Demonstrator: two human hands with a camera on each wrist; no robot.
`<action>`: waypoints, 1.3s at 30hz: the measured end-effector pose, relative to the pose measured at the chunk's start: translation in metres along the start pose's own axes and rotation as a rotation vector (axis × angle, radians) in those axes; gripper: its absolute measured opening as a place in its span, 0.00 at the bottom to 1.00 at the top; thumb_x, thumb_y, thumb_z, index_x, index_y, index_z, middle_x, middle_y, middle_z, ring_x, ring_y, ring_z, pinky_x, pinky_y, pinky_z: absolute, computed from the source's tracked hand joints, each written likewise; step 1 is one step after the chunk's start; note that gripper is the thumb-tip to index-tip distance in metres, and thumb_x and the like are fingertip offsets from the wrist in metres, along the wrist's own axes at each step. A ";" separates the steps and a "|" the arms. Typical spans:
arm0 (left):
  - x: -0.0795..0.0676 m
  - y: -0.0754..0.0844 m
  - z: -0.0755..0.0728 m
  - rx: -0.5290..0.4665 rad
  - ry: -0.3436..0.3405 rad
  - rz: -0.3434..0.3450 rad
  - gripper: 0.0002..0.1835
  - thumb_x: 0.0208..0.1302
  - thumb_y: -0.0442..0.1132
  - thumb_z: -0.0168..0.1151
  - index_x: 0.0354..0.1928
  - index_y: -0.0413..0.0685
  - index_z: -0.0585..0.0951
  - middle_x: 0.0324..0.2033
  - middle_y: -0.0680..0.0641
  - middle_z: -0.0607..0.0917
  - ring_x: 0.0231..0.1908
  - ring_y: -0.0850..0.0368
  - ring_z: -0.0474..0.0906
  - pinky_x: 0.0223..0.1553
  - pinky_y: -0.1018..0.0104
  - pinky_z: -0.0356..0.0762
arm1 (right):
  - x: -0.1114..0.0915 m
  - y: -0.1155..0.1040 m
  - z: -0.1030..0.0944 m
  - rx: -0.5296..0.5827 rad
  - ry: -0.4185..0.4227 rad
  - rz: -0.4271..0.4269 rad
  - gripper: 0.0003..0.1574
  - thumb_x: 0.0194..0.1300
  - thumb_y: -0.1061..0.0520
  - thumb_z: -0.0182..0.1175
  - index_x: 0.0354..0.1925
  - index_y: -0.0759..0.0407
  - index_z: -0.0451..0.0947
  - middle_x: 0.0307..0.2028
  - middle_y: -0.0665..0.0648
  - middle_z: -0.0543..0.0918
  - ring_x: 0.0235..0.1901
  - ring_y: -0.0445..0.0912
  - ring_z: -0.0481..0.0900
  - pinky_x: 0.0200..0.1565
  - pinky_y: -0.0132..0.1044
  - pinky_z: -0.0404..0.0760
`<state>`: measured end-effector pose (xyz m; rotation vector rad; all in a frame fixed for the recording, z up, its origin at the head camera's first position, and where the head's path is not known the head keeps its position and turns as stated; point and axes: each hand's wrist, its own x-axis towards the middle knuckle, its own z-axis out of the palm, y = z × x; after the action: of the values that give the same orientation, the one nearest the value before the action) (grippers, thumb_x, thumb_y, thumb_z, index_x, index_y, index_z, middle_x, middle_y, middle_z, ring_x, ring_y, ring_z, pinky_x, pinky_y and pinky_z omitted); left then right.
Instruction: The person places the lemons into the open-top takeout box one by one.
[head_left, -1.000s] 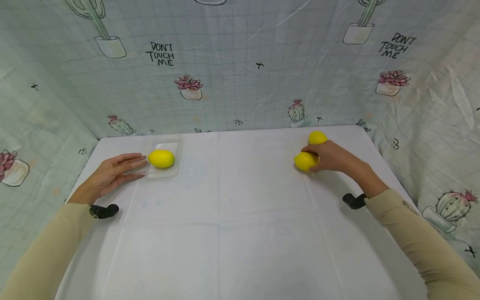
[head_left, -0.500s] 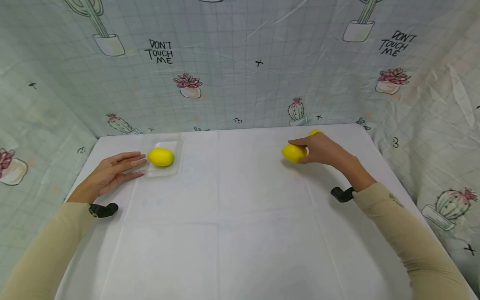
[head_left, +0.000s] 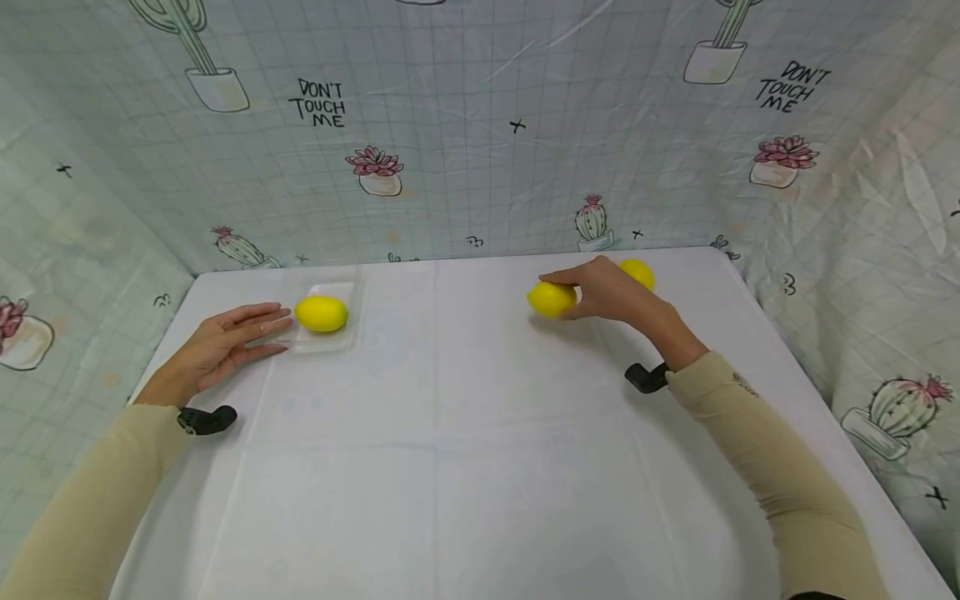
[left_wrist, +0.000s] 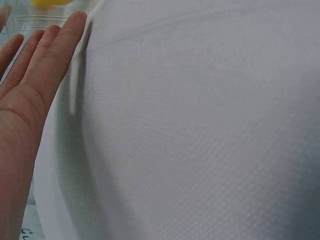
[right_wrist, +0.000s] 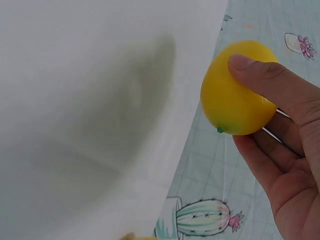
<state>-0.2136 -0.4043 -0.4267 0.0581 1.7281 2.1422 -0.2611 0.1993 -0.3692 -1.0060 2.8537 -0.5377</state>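
My right hand (head_left: pixel 611 292) grips a yellow lemon (head_left: pixel 551 299) between thumb and fingers, over the right half of the table. In the right wrist view the same lemon (right_wrist: pixel 237 95) shows a small green stem nub, with the thumb laid across it. Behind the right hand lies another lemon (head_left: pixel 637 272), partly covered by it. A third lemon (head_left: pixel 321 313) sits in a clear plastic tray (head_left: pixel 347 340) at the left. My left hand (head_left: pixel 232 343) rests beside that tray, fingers extended and holding nothing; in the left wrist view its fingers (left_wrist: pixel 55 55) reach to the tray's edge.
A white cloth covers the table (head_left: pixel 435 467). Printed curtains (head_left: pixel 465 150) with cactus drawings rise behind it and on both sides. Black wrist mounts (head_left: pixel 647 378) stick out from both sleeves.
My right hand has carried its lemon leftward and slightly away from me, off from the lemon at the back right. The left hand has stayed by the tray.
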 end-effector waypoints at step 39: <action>0.000 -0.001 -0.001 -0.053 -0.020 0.022 0.28 0.78 0.26 0.48 0.76 0.35 0.60 0.66 0.47 0.79 0.64 0.52 0.77 0.57 0.51 0.83 | 0.070 -0.047 0.029 0.101 0.020 -0.163 0.42 0.56 0.52 0.78 0.68 0.51 0.76 0.60 0.55 0.83 0.44 0.48 0.81 0.46 0.38 0.83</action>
<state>-0.2134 -0.4052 -0.4284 0.0838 1.6667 2.1940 -0.2829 0.1130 -0.3768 -1.2290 2.7444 -0.7005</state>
